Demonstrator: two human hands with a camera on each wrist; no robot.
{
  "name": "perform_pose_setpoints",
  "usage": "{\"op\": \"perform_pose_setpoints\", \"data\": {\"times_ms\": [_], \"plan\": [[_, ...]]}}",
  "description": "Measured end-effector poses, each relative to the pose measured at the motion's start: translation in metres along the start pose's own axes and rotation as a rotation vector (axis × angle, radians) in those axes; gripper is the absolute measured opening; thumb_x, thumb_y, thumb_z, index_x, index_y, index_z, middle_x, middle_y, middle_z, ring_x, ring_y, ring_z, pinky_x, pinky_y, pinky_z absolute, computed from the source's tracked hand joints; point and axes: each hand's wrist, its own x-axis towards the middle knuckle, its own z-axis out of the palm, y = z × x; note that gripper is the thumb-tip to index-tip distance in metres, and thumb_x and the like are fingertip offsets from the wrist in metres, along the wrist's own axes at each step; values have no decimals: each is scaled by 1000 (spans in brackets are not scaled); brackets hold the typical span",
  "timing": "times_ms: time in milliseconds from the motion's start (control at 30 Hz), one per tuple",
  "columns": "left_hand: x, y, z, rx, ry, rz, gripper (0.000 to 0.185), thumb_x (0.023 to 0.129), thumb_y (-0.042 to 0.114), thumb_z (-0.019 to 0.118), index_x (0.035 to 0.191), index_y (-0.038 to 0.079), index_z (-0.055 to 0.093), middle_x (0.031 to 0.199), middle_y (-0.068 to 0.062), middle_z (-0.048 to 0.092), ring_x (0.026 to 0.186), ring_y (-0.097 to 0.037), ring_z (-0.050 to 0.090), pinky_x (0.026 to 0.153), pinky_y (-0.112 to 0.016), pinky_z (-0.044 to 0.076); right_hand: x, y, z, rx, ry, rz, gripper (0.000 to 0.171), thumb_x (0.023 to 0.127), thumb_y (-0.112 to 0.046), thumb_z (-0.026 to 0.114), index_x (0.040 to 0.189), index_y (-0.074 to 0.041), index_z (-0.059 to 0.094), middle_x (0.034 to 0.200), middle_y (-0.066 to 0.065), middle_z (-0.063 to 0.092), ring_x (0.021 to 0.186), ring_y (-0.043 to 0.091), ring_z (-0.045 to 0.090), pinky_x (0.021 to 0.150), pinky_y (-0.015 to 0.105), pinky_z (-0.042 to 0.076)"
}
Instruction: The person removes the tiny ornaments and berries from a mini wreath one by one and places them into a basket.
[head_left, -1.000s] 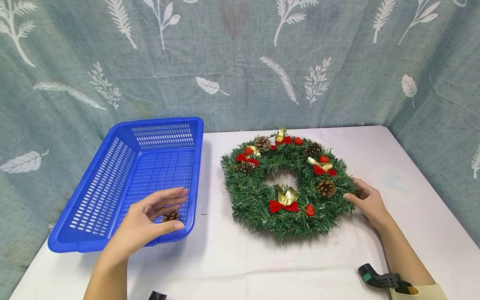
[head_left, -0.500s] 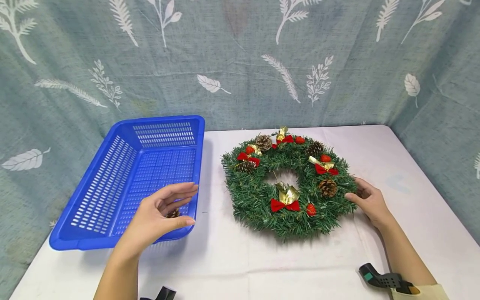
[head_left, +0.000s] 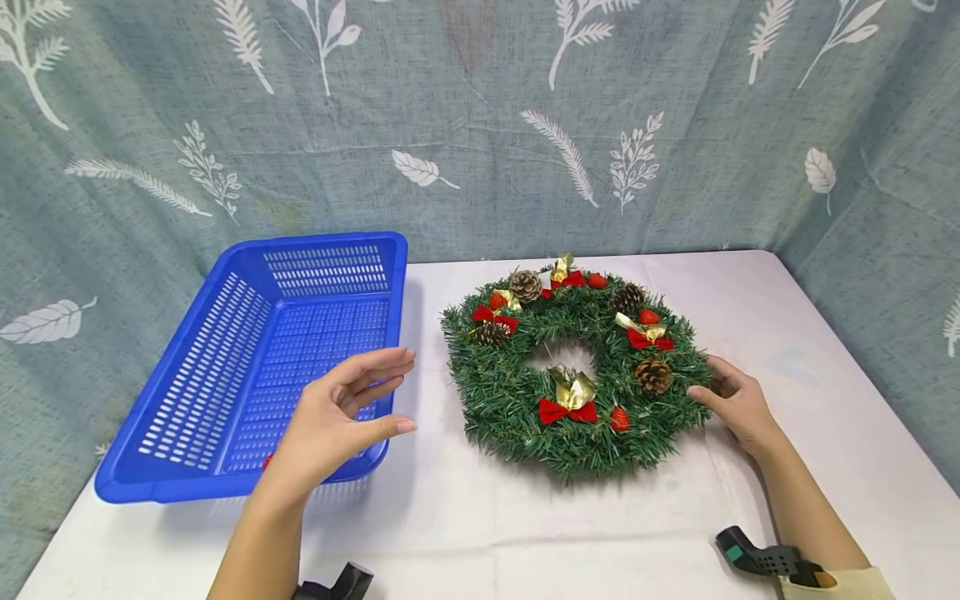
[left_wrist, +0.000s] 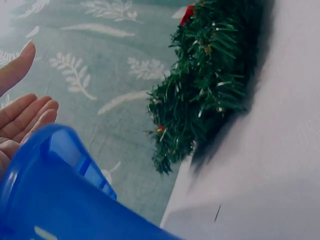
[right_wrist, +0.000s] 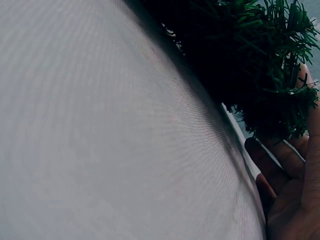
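Green tinsel wreath (head_left: pixel 576 371) looks lightly steadied by my right hand (head_left: pixel 738 406) while my empty, relaxed left hand (head_left: pixel 339 421) hovers over the blue slotted plastic basket (head_left: pixel 197 379), so a snagged ornament could drag it.

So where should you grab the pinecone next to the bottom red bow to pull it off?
Probably pinch the pinecone around its round sides with thumb and fingers, coming from above. It sits on top of the flat-lying wreath, scales up, and the right hand rests just beside it.

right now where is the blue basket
In the head view the blue basket sits on the table's left side, left of the wreath, with the left hand over its near right corner.
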Motion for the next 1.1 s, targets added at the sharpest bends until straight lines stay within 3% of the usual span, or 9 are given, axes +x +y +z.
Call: {"op": "perform_pose_setpoints", "data": {"times_ms": [500,733,833,900,967,1000,1100], "plan": [[12,4,24,-98,41,95,65,69,-8,79,128,0,54,126,-5,61,117,-15,58,97,-29,48,-1,-1,1,-30,2,-8,65,93,-11,60,141,16,25,142,40,25,104,-18,35,81,-1,35],[16,0,38,-118,24,60,67,69,-6,79,130,1,52,129,-13,58,117,-13,57,98,-29,47,-1,0,1,-29,-1,-9,65,93,-9,60,141,17,24,143,41,23,104,-18,35,81,-1,35],[16,-1,43,-124,19,53,67,69,-5,80,130,1,52,129,-13,58,118,-15,57,99,-28,46,-1,-1,-1,-32,-7,19,66,93,-11,60,142,15,23,144,39,22,123,1,41,84,-1,34],[17,-1,46,-131,19,59,68,69,-5,80,130,1,52,129,-12,58,118,-19,57,99,-28,46,-1,-1,-2,-29,-13,43,68,94,-13,59,143,14,21,146,39,19,135,25,34,86,-1,33],[18,-2,49,-138,19,69,67,68,-6,80,130,0,53,128,-12,58,119,-25,56,100,-29,46,-1,-1,-2,-22,-17,62,70,94,-14,59,144,13,19,147,38,17,137,45,21,87,-2,31],[18,-2,51,-140,19,76,67,68,-6,80,130,0,52,128,-13,58,120,-26,55,100,-29,45,-1,-1,-2,-22,-18,69,71,94,-15,59,144,13,18,147,38,17,136,49,18,86,-3,30],[18,-4,54,-138,24,84,67,68,-6,80,129,1,53,129,-15,58,119,-26,55,100,-28,45,-1,-1,-2,-30,-19,72,71,95,-14,59,144,13,17,148,37,18,138,45,19,86,-2,31]]}}
